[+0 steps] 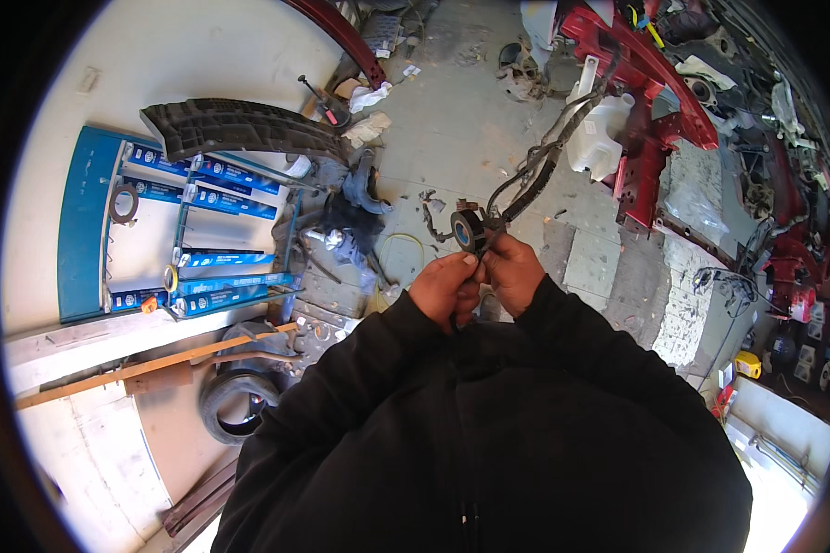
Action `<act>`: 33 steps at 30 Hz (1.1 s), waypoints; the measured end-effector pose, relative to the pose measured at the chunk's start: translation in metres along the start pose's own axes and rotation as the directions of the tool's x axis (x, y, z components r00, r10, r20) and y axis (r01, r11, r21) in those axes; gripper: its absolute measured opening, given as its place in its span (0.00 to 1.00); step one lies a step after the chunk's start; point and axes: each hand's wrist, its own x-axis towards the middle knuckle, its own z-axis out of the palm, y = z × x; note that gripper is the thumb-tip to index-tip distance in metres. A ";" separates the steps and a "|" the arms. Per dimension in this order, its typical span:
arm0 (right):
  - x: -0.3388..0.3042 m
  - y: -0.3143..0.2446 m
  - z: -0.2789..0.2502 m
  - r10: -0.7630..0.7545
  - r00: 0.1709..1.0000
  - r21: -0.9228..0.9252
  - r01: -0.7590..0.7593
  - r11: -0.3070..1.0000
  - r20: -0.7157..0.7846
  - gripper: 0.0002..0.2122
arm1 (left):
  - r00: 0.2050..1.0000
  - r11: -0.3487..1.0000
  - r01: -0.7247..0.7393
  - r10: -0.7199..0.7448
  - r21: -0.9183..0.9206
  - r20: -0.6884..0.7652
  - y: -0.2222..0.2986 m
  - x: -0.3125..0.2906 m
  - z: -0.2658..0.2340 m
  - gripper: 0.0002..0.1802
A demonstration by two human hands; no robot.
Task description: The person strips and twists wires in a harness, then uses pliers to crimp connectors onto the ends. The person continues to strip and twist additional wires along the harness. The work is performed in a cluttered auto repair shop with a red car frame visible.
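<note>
Biggest first: red car body structure (644, 175) sits ahead and to your right. Wiring harness (537, 189) runs from it, past the white reservoir (601, 138), down to your hands. That harness is the workpiece: its near end is right in front of your chest, between both hands. My read is that you're wrapping that end with tape.

Let the span by the reservoir hang slack, so it doesn't tug your wrap. If it pulls, step in closer rather than stretching the wires.

Right hand (515, 272): thumb and fingers pinched together on the harness end. Good anchor; I'd grip close to the wrap so the bundle can't twist.

Left hand (444, 288): fingers curled together, thumb up near the lower edge of the tape roll (468, 230). Can't tell what they're clamped on; the contact is hidden.

Roll stands on edge against the bundle, just above your thumbs. I'd pass it around in short turns, even tension, each overlapping the last. No loose strip visible, so check the tape is laying flat.

Smallest: brown connector (470, 205) just beyond the roll. Don't trap it or bend its wires sharply under a turn.
</note>
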 end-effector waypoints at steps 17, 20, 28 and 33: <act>-0.012 -0.015 0.019 0.148 0.982 0.210 -0.121 0.970 -0.119 0.13 | 0.999 0.999 0.027 -0.028 -0.032 -0.035 -0.010 0.005 -0.004 0.10; -0.014 -0.023 0.014 0.188 0.976 0.149 -0.171 0.974 -0.107 0.14 | 0.979 0.968 -0.167 0.186 0.190 -0.089 -0.022 0.013 -0.009 0.10; -0.013 -0.081 0.009 -0.225 0.970 -0.760 0.083 0.645 -0.086 0.17 | 0.819 0.507 -0.396 0.572 0.766 0.045 -0.031 0.013 -0.013 0.14; -0.008 -0.093 0.007 -0.219 0.964 -0.873 0.233 0.428 0.150 0.16 | 0.778 0.380 -0.382 0.624 0.842 0.071 -0.023 0.013 -0.012 0.11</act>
